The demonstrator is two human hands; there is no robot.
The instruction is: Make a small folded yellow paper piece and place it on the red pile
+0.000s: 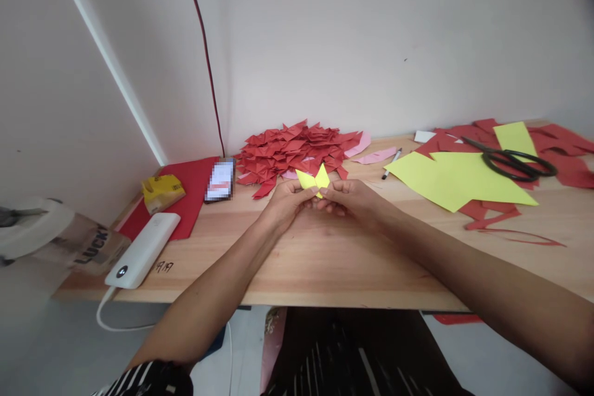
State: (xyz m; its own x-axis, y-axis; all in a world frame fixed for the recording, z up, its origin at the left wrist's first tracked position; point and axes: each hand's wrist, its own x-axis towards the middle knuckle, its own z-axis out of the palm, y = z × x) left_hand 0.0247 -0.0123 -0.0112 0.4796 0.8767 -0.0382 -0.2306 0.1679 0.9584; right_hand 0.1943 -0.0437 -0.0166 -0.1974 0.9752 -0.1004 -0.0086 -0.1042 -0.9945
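Observation:
Between my two hands is a small piece of folded yellow paper (307,180), with two points standing up in a V. My left hand (291,197) pinches its left side, thumb in front. My right hand (342,196) grips its right side, the thumb near the lower middle. Both thumbs almost meet at the paper's base, and the fingers behind it are partly hidden. Just beyond my hands lies a heap of folded red paper pieces (297,147), with some pink paper (377,156) at its right.
Right: black-handled scissors (520,164), a yellow sheet (445,179), red scraps (573,167) and a pen (392,164). Left: a phone (219,180), a red sheet (192,198), a yellow packet (162,193), a white power bank (143,250) with a cable, and a clear cup (88,241).

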